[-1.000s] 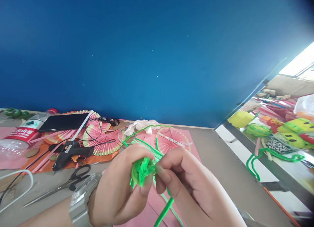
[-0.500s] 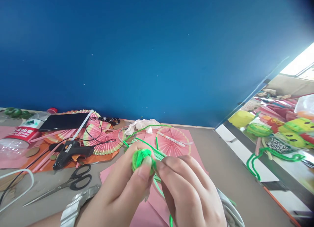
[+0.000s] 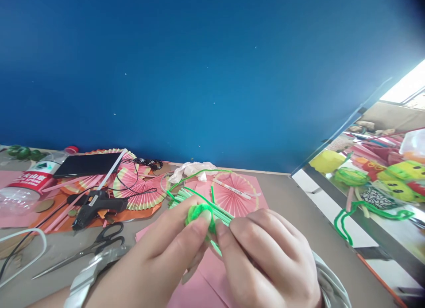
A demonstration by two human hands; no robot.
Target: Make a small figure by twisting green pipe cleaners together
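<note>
A small fuzzy ball of coiled green pipe cleaner [image 3: 195, 212] sits pinched between the thumb and fingers of my left hand [image 3: 162, 255]. My right hand [image 3: 265, 255] is closed at its right side, thumb and fingertips pressed together where the green strand leads off; the strand itself is mostly hidden there. Behind my fingers lies a bundle of green pipe cleaners [image 3: 181, 198] on pink paper [image 3: 199, 286]. A pleated pink paper fan [image 3: 234, 206] with a white marker [image 3: 231, 189] on it is just beyond.
Scissors [image 3: 108, 246] lie left of my left wrist. Farther left are a black glue gun [image 3: 99, 206], a phone [image 3: 86, 165] and a plastic bottle [image 3: 31, 184]. A blue panel [image 3: 212, 77] rises behind the table. Yellow-green plush pieces [image 3: 403, 170] lie at the right.
Both hands have shifted slightly right, and the right hand has moved a little outward from the left. The green coil has turned and moved right within my left fingers.
</note>
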